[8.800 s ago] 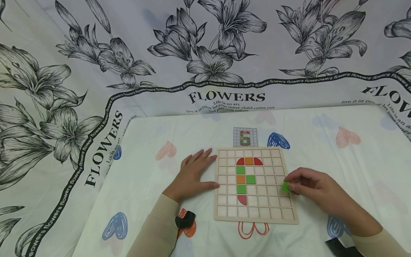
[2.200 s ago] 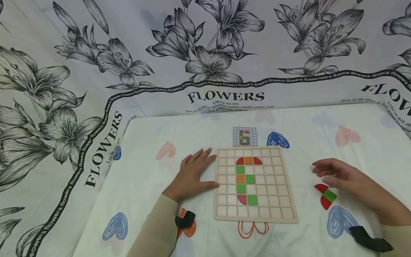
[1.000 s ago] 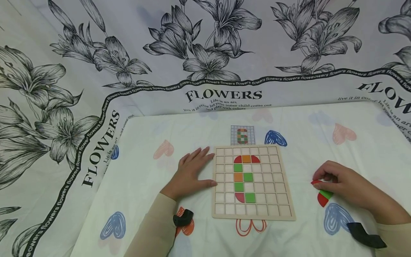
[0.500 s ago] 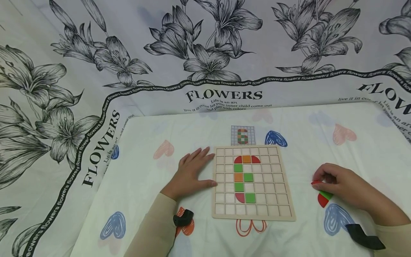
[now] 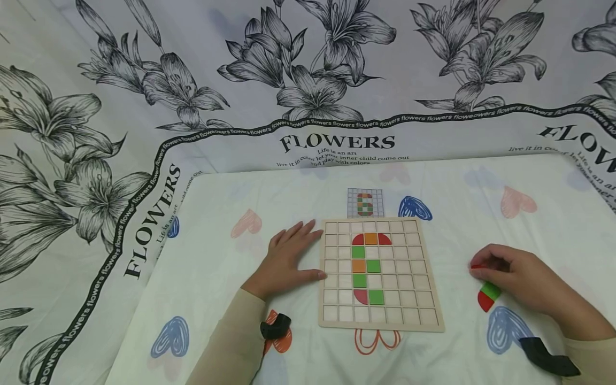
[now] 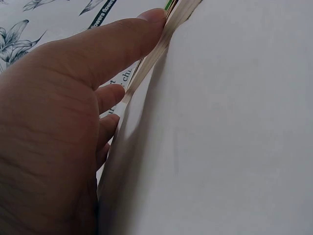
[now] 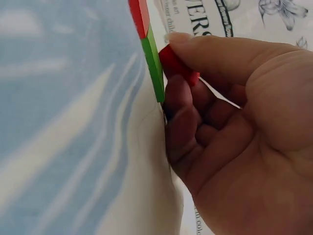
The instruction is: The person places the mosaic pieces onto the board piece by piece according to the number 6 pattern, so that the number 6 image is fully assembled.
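Observation:
A wooden grid board (image 5: 406,298) lies on the cloth, with red quarter-round, orange and green square tiles set in some of its cells. My left hand (image 5: 287,261) rests at its left edge, fingers straight and spread, the thumb touching the rim. Right of the board, my right hand (image 5: 515,278) pinches a red quarter-round tile (image 7: 178,64) between thumb and fingers, just above the cloth. Beside those fingers lie a green square tile (image 5: 491,291) and a second red quarter-round tile (image 5: 485,302), touching each other. In the head view the fingers mostly cover the pinched tile.
Behind the board lies a small printed grid card (image 5: 365,203) with a coloured figure. A white cloth (image 5: 216,299) printed with hearts covers the surface. A flower-print sheet (image 5: 337,75) spans the back and left.
The green tile once in my right hand now sits in the board's lower coloured row. That hand has moved right and picked up a red quarter-round tile. The left hand stays put.

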Demonstrator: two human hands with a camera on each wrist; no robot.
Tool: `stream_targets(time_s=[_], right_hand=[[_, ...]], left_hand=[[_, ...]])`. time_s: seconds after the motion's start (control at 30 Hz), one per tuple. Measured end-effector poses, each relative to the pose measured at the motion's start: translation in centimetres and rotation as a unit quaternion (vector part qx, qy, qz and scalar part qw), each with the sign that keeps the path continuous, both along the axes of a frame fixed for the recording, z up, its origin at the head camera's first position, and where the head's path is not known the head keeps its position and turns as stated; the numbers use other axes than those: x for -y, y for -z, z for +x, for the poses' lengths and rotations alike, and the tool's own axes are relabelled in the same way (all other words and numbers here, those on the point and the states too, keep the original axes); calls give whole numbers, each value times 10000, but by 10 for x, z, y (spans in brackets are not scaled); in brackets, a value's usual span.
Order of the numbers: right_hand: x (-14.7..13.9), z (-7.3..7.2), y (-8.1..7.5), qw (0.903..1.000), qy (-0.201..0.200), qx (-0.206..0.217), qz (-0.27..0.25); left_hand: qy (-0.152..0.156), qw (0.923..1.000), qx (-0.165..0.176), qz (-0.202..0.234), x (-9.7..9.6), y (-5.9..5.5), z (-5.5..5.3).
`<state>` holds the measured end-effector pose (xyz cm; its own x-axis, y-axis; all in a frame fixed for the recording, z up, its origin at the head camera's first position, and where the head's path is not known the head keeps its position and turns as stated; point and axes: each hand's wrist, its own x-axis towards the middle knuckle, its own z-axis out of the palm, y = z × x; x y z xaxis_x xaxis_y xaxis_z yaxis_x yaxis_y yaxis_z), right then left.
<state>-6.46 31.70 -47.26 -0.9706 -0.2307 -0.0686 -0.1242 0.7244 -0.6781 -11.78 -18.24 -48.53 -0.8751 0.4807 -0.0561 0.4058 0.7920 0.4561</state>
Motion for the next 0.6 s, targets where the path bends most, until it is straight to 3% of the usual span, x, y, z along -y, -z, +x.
stream_targets(time_s=[0.6], right_hand=[[3, 0, -6, 9978, 297, -454, -383]], left_hand=[[11, 10000, -50, 57, 0, 0, 1]])
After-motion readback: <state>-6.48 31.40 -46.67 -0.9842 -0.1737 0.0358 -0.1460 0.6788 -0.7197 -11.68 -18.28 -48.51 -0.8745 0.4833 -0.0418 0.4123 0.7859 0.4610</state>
